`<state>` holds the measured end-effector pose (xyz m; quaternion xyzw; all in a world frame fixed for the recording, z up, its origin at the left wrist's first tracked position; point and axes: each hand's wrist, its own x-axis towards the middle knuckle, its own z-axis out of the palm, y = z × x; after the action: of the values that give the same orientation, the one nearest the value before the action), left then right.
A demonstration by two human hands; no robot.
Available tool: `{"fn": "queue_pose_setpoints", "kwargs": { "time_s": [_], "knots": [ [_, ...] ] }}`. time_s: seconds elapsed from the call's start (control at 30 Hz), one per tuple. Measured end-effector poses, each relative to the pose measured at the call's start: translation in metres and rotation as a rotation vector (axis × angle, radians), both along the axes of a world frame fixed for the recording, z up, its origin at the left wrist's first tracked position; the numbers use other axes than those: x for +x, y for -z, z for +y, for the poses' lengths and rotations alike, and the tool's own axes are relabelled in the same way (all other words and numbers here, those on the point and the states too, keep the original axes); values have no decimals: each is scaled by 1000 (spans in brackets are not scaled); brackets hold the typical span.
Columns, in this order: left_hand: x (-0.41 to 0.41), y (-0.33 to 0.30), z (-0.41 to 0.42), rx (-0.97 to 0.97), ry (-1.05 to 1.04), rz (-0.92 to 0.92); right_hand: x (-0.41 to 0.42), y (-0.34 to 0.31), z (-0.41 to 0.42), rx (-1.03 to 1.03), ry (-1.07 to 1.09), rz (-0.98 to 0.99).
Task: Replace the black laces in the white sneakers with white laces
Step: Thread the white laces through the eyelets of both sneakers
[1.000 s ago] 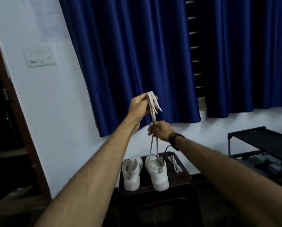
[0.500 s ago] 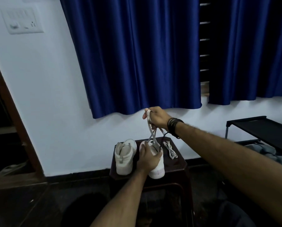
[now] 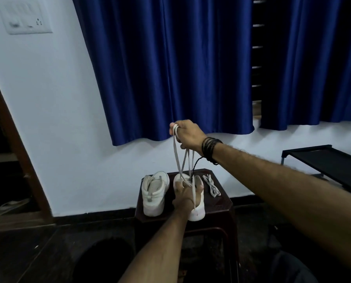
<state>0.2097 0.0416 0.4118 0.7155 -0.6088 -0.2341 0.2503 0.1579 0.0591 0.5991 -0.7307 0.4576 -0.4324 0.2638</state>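
Two white sneakers stand heels toward me on a dark stool (image 3: pixel 221 207). My left hand (image 3: pixel 186 194) grips the top of the right sneaker (image 3: pixel 198 213), fingers curled over its collar. Above it, my right hand (image 3: pixel 188 135) holds the ends of a white lace (image 3: pixel 177 158), looped over a finger and running taut down into that sneaker. The left sneaker (image 3: pixel 154 193) stands untouched beside it. A second white lace (image 3: pixel 211 185) lies coiled on the stool at the right. A thin black cord (image 3: pixel 197 162) dangles from my right wristband.
Blue curtains (image 3: pixel 170 68) hang on the white wall behind the stool. A low black rack (image 3: pixel 321 160) stands at the right. A brown door frame (image 3: pixel 13 139) is at the left. The floor around the stool is dark.
My left hand let go of the lace ends up high and dropped onto the right sneaker. My right hand took the lace ends and holds them above the shoe. The view tilted downward.
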Motion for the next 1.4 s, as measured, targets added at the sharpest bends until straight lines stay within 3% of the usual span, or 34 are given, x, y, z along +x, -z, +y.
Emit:
{"fn": "queue_pose_setpoints", "kwargs": {
  "time_s": [0.13,0.3,0.47,0.53,0.7,0.83,0.93,1.13,1.4],
  "knots": [
    [-4,1,1,2,-6,-111,-1,-9,-1,-42,22,-17],
    [-4,3,-4,37,-22,-74,2,-6,0,-116,5,-4],
    [-4,-3,-2,118,-14,-56,-10,-36,3,-49,-140,23],
    [-3,-11,5,12,-24,-54,-16,-55,5,-56,-183,9],
    [19,-78,12,-496,-70,354,-29,-95,12,-81,-224,-129],
    [28,-169,15,-582,133,784,-30,-121,20,-68,-255,-225],
    [27,-230,36,-712,307,959,-29,-135,28,-72,-260,-228],
    [19,-297,86,-905,506,925,-31,-159,49,-153,-271,-240],
    [13,-323,94,-649,581,872,-40,-201,75,-231,-227,-285]
  ]
}}
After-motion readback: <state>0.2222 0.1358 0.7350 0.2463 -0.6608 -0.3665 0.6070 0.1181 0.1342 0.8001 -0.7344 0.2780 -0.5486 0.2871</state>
